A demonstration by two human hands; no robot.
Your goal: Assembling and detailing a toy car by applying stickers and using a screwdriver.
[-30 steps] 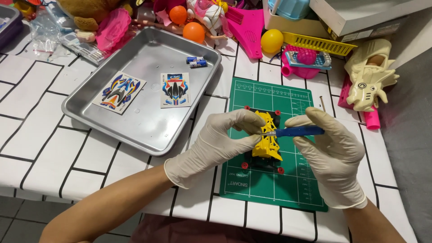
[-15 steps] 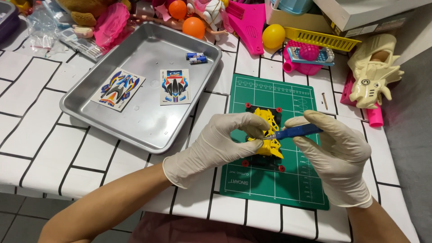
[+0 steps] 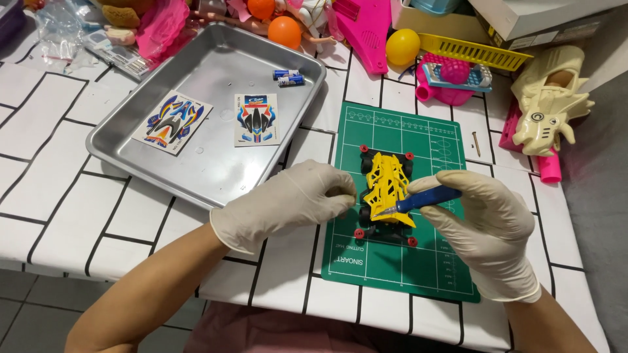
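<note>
White tiled surface [image 3: 78, 216] with dark lines carries a green cutting mat [image 3: 399, 261], and on the mat sits a yellow toy car [image 3: 387, 186] with red-hubbed wheels. The gloved left hand [image 3: 288, 202] curls its fingers against the car's left side, steadying it. The gloved right hand [image 3: 487, 225] grips a blue-handled knife [image 3: 425, 199], its tip touching the car body. Beside the mat lies a metal tray [image 3: 209, 104] holding two sticker sheets [image 3: 256, 119].

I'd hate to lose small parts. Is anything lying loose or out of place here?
Yes. A small screw lies loose on the tablecloth just right of the green cutting mat, apart from the metal tray, where two small batteries sit.
</note>
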